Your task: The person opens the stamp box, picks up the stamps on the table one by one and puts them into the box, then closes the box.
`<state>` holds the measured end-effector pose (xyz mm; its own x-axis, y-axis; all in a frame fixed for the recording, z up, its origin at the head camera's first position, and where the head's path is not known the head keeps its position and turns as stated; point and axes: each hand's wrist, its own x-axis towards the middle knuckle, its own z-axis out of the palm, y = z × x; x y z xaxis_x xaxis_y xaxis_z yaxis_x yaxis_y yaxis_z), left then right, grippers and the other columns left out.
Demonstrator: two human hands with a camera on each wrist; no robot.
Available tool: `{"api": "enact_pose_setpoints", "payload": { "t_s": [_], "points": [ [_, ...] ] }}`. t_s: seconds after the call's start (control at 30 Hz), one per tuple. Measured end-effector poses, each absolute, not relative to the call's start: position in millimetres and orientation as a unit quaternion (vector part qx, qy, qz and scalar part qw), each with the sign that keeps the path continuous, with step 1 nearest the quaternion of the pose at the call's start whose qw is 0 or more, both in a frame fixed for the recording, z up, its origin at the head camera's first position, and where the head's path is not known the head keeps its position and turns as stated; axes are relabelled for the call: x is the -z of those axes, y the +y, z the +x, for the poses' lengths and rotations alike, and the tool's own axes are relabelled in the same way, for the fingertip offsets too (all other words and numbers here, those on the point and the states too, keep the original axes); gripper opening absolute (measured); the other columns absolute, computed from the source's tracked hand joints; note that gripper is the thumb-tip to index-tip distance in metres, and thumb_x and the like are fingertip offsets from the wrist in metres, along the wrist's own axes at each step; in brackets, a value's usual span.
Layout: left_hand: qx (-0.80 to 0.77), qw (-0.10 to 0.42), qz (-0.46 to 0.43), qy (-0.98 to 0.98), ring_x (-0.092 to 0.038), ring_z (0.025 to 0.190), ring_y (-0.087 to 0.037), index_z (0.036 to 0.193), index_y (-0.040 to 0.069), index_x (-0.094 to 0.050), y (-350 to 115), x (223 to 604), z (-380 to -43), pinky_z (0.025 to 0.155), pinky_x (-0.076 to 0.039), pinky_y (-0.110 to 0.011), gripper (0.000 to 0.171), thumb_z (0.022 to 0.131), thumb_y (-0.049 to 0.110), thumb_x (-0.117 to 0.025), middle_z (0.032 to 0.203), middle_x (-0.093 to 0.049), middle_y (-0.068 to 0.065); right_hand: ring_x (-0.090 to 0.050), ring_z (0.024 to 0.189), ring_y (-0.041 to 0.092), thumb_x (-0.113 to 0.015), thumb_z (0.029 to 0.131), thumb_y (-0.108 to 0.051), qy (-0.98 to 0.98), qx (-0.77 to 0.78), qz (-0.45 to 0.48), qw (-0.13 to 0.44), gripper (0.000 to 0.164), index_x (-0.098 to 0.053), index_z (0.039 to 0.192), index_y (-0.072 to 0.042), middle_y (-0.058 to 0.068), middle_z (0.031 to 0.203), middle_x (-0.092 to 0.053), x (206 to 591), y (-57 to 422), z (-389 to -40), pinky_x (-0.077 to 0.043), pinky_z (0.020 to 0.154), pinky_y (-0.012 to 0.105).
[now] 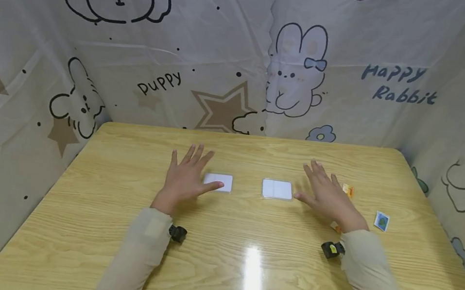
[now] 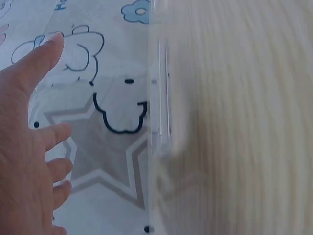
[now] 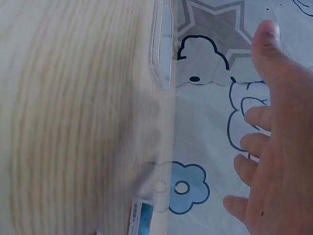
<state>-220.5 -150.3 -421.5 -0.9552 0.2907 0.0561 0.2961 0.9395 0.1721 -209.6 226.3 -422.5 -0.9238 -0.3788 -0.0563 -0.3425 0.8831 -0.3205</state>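
Observation:
Two flat white rectangular cases with clear edges lie apart near the middle of the table, a left case [image 1: 212, 178] and a right case [image 1: 277, 189]. My left hand [image 1: 185, 178] is spread beside the left case, its thumb overlapping that case in the head view. Fingers spread and holding nothing, my right hand [image 1: 328, 199] is just right of the right case. Both hands appear raised over the wood in the wrist views, where the left hand [image 2: 24, 132] and the right hand [image 3: 279, 142] show bare palms. Behind the right hand, an orange card [image 1: 348, 190] is partly hidden.
A small blue and green card [image 1: 381, 221] lies right of the right hand. Another orange piece [image 1: 336, 226] peeks out under the right wrist. The wooden table [image 1: 216, 270] is bordered by a printed curtain [image 1: 226, 56] at the back and sides.

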Motion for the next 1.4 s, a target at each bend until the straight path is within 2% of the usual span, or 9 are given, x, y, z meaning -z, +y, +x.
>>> {"api": "enact_pose_setpoints", "payload": {
  "t_s": [0.33,0.43,0.6,0.83,1.07,1.2,1.4],
  "points": [
    [0.095,-0.001,-0.183,-0.979,-0.01,0.151,-0.028,0.156,0.026,-0.019,-116.2,421.0,-232.5,0.118,-0.004,-0.063,0.095,0.081,0.078,-0.048,0.163,-0.01,-0.009,-0.003,0.149,0.04,-0.055,0.093,-0.052,0.952,0.214,-0.196,0.096,0.091,-0.006,0.156,-0.008,0.02,0.162,0.003,429.0,214.9,-217.1,-0.008,0.118,0.06],
    [0.096,-0.008,-0.195,-0.976,-0.01,0.151,-0.028,0.156,0.027,-0.018,-106.5,423.7,-235.5,0.118,-0.004,-0.063,0.095,0.081,0.078,-0.047,0.163,-0.011,-0.01,-0.009,0.148,0.042,-0.054,0.092,-0.055,0.951,0.219,-0.195,0.101,0.092,-0.007,0.156,-0.007,0.021,0.162,0.002,433.3,211.7,-218.4,-0.015,0.117,0.06],
    [0.102,-0.018,-0.209,-0.972,-0.01,0.151,-0.028,0.155,0.027,-0.02,-92.2,425.6,-236.7,0.118,-0.002,-0.063,0.093,0.082,0.076,-0.049,0.163,-0.015,-0.011,-0.018,0.145,0.045,-0.052,0.092,-0.057,0.947,0.23,-0.197,0.104,0.091,-0.013,0.155,-0.003,0.023,0.161,-0.006,438.9,205.6,-217.9,-0.023,0.115,0.059],
    [0.099,-0.026,-0.224,-0.969,-0.012,0.151,-0.026,0.155,0.027,-0.021,-73.4,427.1,-238.1,0.119,-0.003,-0.061,0.094,0.081,0.076,-0.05,0.162,-0.016,-0.01,-0.024,0.143,0.044,-0.061,0.09,-0.05,0.946,0.235,-0.2,0.095,0.091,-0.017,0.153,-0.001,0.024,0.158,-0.02,442.5,201.7,-218.0,-0.026,0.114,0.058],
    [0.102,-0.044,-0.235,-0.965,-0.01,0.151,-0.022,0.155,0.029,-0.019,-56.1,434.3,-243.2,0.12,-0.002,-0.057,0.095,0.08,0.077,-0.051,0.163,-0.014,-0.01,-0.02,0.145,0.042,-0.064,0.089,-0.048,0.939,0.262,-0.194,0.106,0.092,-0.016,0.153,-0.003,0.022,0.158,-0.018,446.4,202.8,-221.1,-0.023,0.116,0.058],
    [0.099,-0.045,-0.244,-0.964,-0.013,0.151,-0.022,0.155,0.028,-0.022,-49.6,437.5,-243.8,0.12,-0.005,-0.057,0.095,0.08,0.077,-0.052,0.162,-0.017,-0.01,-0.02,0.145,0.044,-0.064,0.089,-0.049,0.935,0.271,-0.197,0.112,0.093,-0.016,0.153,-0.001,0.025,0.157,-0.019,445.6,201.5,-221.0,-0.022,0.116,0.058],
    [0.116,-0.059,-0.254,-0.958,-0.017,0.15,-0.024,0.154,0.027,-0.024,-42.5,440.0,-245.1,0.121,-0.009,-0.055,0.093,0.08,0.075,-0.055,0.161,-0.02,-0.01,-0.02,0.145,0.044,-0.067,0.089,-0.042,0.934,0.273,-0.194,0.122,0.092,-0.016,0.153,-0.001,0.025,0.157,-0.019,445.6,199.8,-221.6,-0.023,0.115,0.059]
  ]
}}
